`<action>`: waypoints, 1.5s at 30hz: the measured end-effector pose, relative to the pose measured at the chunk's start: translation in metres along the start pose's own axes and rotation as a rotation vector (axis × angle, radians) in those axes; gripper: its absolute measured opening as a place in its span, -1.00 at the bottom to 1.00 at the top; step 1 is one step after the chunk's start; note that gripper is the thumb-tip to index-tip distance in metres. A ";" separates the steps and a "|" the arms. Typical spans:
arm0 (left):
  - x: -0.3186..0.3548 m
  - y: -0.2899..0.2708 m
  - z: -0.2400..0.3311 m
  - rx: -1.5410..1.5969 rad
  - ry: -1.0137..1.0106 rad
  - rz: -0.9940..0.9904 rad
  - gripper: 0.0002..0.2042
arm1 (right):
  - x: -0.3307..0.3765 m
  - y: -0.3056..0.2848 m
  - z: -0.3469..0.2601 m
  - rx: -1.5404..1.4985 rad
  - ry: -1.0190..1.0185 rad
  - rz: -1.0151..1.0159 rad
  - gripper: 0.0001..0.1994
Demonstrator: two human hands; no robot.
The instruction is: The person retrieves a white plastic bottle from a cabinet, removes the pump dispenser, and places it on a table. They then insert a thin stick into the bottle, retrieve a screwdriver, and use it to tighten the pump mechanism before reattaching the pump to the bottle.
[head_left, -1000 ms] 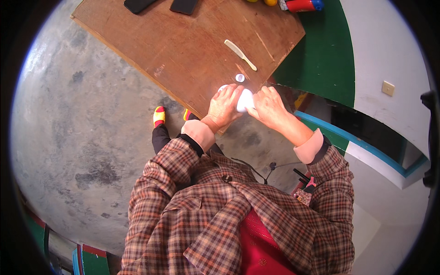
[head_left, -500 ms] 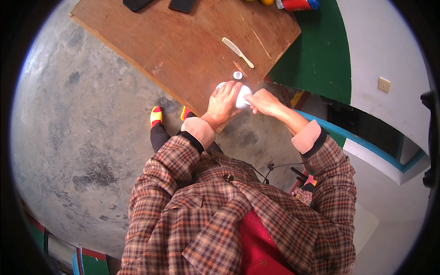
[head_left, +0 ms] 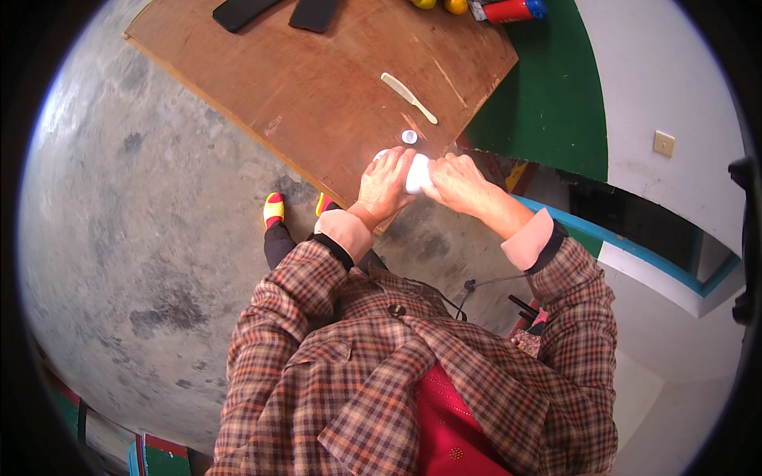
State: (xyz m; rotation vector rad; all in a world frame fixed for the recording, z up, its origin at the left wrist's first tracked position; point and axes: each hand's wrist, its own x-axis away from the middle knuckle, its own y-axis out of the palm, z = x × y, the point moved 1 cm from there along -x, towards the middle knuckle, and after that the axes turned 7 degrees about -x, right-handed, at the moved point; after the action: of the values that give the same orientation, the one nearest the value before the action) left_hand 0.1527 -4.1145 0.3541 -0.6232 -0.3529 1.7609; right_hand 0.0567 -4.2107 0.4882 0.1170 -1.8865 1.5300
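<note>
a white object (head_left: 417,174) sits between both hands at the near edge of the table (head_left: 317,87), close to its near right corner; what kind of object it is cannot be told, since most of it is covered. the left hand (head_left: 386,184) lies curled over the object's left side, fingers closed round it. the right hand (head_left: 454,181) grips the object's right side, fingers bent tight on it. just beyond the hands, a small white cap (head_left: 409,136) rests on the table, apart from the object. further in, near the right edge, a pale flat stick (head_left: 408,97) lies at a slant. at the far edge, two dark flat slabs (head_left: 278,11) lie side by side. at the far right corner stand two yellow round things (head_left: 441,5) and a red bottle (head_left: 508,10) with a blue end, lying on its side. below the near edge, on the grey floor (head_left: 143,238), two red and yellow shoes (head_left: 274,208) show.
</note>
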 end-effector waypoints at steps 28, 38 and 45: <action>-0.003 0.003 -0.001 0.011 -0.014 -0.034 -0.26 | 0.004 -0.005 -0.006 -0.470 0.481 -0.091 -0.46; -0.002 -0.007 0.004 0.050 -0.035 -0.076 -0.23 | 0.049 -0.001 -0.013 -0.698 0.411 0.247 -0.65; -0.013 -0.006 0.022 0.025 0.123 -0.022 -0.44 | 0.056 0.026 -0.014 -0.705 0.349 0.491 -0.75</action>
State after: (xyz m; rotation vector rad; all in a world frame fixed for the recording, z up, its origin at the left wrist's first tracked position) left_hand 0.1470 -4.1236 0.3780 -0.7035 -0.2510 1.6946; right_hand 0.0086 -4.1708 0.4985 -0.9232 -2.1226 0.9787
